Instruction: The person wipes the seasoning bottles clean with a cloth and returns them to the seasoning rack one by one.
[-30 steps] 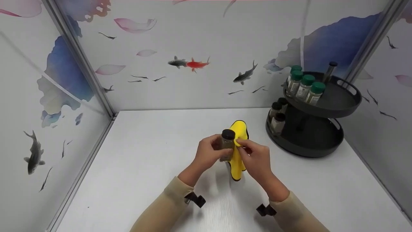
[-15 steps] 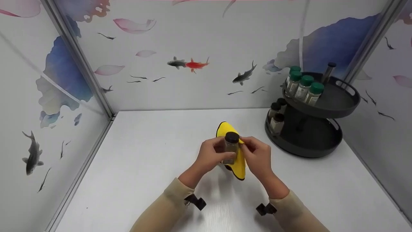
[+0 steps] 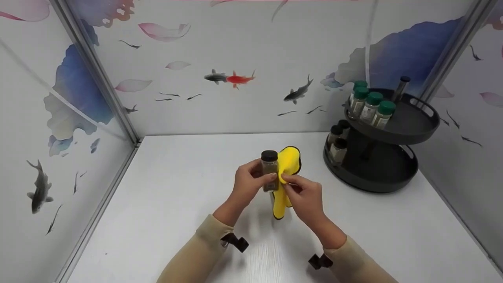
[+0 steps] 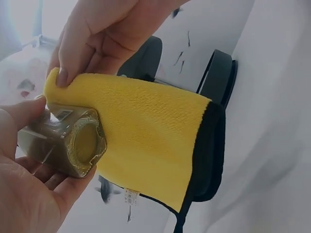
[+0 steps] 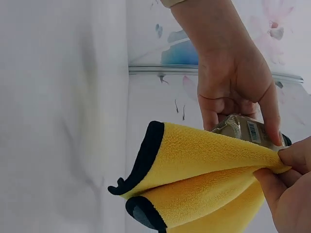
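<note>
A glass spice jar (image 3: 269, 169) with a black lid stands upright in my left hand (image 3: 246, 182), its thumb across the front and fingers around the side. The left wrist view shows the jar's square base (image 4: 83, 144) and part of a barcode label. My right hand (image 3: 306, 195) pinches a yellow cloth (image 3: 290, 160) with dark edging between thumb and fingertips. In the right wrist view the cloth (image 5: 204, 170) hangs in folds from that pinch, right beside the jar (image 5: 245, 129), and covers part of it. Both hands are above the white table.
At the right stands a black two-tier round rack (image 3: 369, 173). Several green-capped jars (image 3: 371, 107) and a dark-capped one (image 3: 401, 89) are on its upper tier. Black-capped jars (image 3: 338, 150) stand on the lower tier. Printed walls enclose the white table (image 3: 177, 188).
The jar swung slightly right, then moved left and up with my left hand. My right hand shifted a little left and down, and the cloth went from behind the jar to its right side.
</note>
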Action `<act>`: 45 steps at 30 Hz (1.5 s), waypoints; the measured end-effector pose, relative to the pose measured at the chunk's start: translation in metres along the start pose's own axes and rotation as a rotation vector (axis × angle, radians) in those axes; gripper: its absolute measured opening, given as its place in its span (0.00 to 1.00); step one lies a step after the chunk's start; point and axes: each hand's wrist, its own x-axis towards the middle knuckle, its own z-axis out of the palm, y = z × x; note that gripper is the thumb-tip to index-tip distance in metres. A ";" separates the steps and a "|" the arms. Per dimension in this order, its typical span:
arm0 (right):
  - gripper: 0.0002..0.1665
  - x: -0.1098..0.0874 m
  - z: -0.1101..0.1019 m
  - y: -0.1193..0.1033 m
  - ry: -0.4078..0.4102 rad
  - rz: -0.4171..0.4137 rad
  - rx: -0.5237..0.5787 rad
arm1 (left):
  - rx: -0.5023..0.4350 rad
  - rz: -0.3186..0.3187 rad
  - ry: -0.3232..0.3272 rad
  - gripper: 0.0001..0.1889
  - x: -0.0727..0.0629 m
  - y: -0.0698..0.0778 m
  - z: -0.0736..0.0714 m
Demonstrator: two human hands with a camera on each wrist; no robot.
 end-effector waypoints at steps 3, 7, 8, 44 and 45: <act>0.15 -0.002 0.004 0.000 -0.021 0.022 0.013 | -0.011 0.014 0.018 0.24 0.002 0.003 -0.005; 0.15 -0.004 0.007 -0.001 -0.049 0.056 0.007 | -0.033 0.024 0.042 0.24 0.002 0.007 -0.008; 0.15 -0.004 0.007 -0.001 -0.052 0.066 0.001 | -0.039 0.023 0.045 0.24 0.001 0.008 -0.008; 0.10 0.018 -0.021 -0.005 0.110 0.198 0.062 | 0.040 0.072 -0.236 0.25 -0.007 -0.011 0.015; 0.10 0.017 -0.019 -0.006 0.113 0.178 0.055 | 0.043 0.070 -0.220 0.25 -0.008 -0.012 0.014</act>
